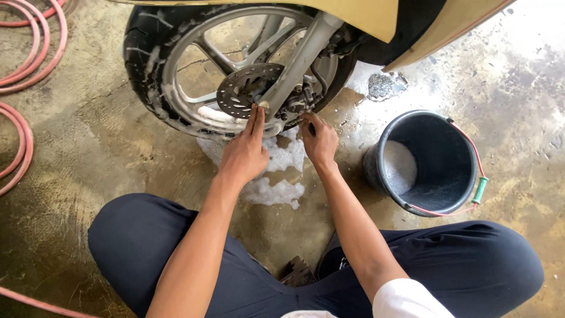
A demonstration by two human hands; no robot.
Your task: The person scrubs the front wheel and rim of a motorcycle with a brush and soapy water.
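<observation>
A wet, stained concrete floor (94, 147) spreads under everything, with coils of pink rubber hose (23, 53) lying at the left edge. Standing on it at the top of the view is a soapy black-tyred scooter wheel with silver alloy spokes (176, 70), carried in a grey metal fork leg (297, 59) below cream bodywork (359, 15). It looks heavy and rigid, and slick with suds; the rim and spokes offer the surest hold. To the right, well apart from the wheel, sits a round black plastic bucket with a red wire handle (453, 141), foamy water inside. At the hub is a perforated steel brake disc (244, 88), stiff and thin-edged. The left hand (244, 156) lies flat, fingers pressed together, tips touching the disc's lower edge. The right hand (319, 141) is curled at the brake caliper (300, 100); it may be pinching a small dark object, though that is hard to tell. White foam (276, 191) pools beneath both hands.
</observation>
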